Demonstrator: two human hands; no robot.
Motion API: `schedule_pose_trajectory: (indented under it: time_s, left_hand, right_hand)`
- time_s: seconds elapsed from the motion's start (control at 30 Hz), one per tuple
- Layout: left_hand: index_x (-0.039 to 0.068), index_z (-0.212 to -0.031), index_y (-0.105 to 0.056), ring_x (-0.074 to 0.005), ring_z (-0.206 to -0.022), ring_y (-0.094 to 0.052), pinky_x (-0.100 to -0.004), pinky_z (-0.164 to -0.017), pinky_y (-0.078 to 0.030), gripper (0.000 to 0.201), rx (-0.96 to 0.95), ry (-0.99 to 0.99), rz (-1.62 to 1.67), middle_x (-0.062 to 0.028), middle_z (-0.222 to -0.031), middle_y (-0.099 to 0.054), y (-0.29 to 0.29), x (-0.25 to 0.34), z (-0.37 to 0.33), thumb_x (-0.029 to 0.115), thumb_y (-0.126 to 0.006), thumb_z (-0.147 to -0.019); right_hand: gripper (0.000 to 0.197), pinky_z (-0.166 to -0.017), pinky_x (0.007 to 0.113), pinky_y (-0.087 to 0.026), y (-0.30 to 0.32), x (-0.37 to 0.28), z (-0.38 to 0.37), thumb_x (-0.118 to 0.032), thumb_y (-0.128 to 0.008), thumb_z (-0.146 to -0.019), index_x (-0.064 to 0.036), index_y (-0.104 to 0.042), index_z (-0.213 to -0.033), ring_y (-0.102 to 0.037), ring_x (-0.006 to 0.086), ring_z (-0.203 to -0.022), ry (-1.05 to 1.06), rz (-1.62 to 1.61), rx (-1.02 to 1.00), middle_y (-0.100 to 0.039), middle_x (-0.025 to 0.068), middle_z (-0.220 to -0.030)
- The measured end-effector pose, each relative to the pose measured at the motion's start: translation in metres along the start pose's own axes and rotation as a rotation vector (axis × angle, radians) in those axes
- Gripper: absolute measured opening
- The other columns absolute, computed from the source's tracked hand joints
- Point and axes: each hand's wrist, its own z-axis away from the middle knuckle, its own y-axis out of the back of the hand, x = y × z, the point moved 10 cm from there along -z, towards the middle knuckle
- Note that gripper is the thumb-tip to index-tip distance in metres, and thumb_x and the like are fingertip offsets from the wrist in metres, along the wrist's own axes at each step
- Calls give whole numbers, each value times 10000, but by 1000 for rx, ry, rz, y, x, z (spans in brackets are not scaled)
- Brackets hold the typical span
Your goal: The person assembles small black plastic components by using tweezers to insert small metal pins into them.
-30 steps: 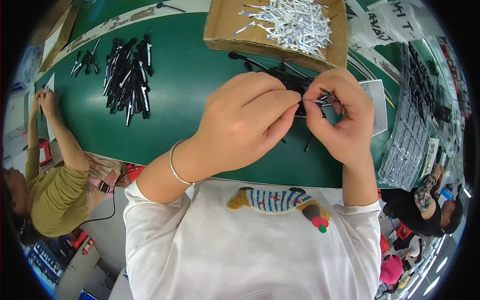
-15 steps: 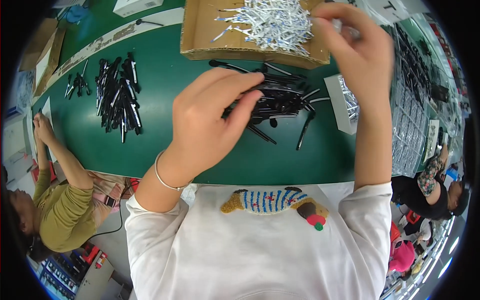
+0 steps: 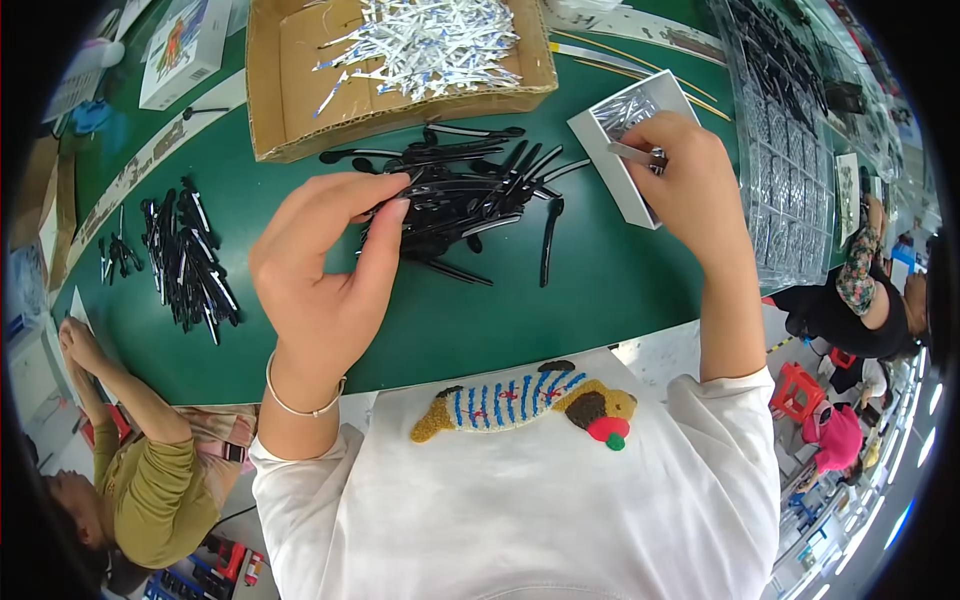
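My left hand [image 3: 335, 250] is pinched at the left side of a heap of slender black pieces with rounded ends [image 3: 450, 200]. Whatever sits between its thumb and forefinger is too hidden to name. Over at the small white box [image 3: 610, 165], my right hand [image 3: 685, 175] reaches in over the rim, fingers closed around a flat grey metal tool [image 3: 632, 154] that looks like tweezers. Shiny silvery small pieces [image 3: 622, 108] lie in that box. One black piece [image 3: 550, 240] lies apart, to the right of the heap.
An open cardboard box [image 3: 285, 130] of white-and-blue strips stands behind the heap. Two smaller black piles [image 3: 185, 260] [image 3: 120, 258] lie to the left. Clear compartment trays [image 3: 790, 200] flank the right side, near thin wooden sticks [image 3: 690, 85]. A co-worker [image 3: 150, 440] sits at left.
My right hand has moved from the cardboard box's right edge to the white box, where a metal tool now shows in it. The whole view has shifted, and my left hand stays pinched.
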Motion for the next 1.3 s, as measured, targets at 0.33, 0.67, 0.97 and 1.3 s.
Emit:
schedule_pose_trajectory:
  time_s: [0.33,0.67,0.97,1.3]
  left_hand:
    - [-29,-908,-669,-128,-703,-612,-221,-619,-518,159,63,135,128,-98,-807,-654,2,-7,7,-78,-650,-757]
    - [-50,-1023,-604,-217,-737,-680,-303,-676,-585,197,30,684,1124,-180,-893,-669,-31,-42,19,-16,-610,-829]
    - [-69,-981,-615,-172,-779,-668,-289,-715,-575,184,91,435,960,-154,-908,-663,-11,-35,15,-89,-620,-799]
    - [-82,-950,-602,-190,-821,-660,-281,-749,-559,162,135,245,600,-150,-915,-652,8,-15,9,-113,-615,-791]
  right_hand:
    - [79,-568,205,-411,32,29,4,-36,-651,-783,31,-639,-825,-514,61,-627,-210,-467,78,-613,16,-705]
    - [178,-481,296,-471,35,-151,31,3,-691,-633,-25,-648,-803,-584,220,-581,759,-301,500,-602,62,-706]
    - [113,-474,224,-373,-13,-136,-4,2,-699,-686,-17,-661,-791,-510,96,-570,273,-650,9,-560,19,-704]
    - [113,-429,169,-286,-52,-118,-2,2,-579,-801,-35,-524,-893,-543,56,-539,-100,-1623,-394,-628,72,-691]
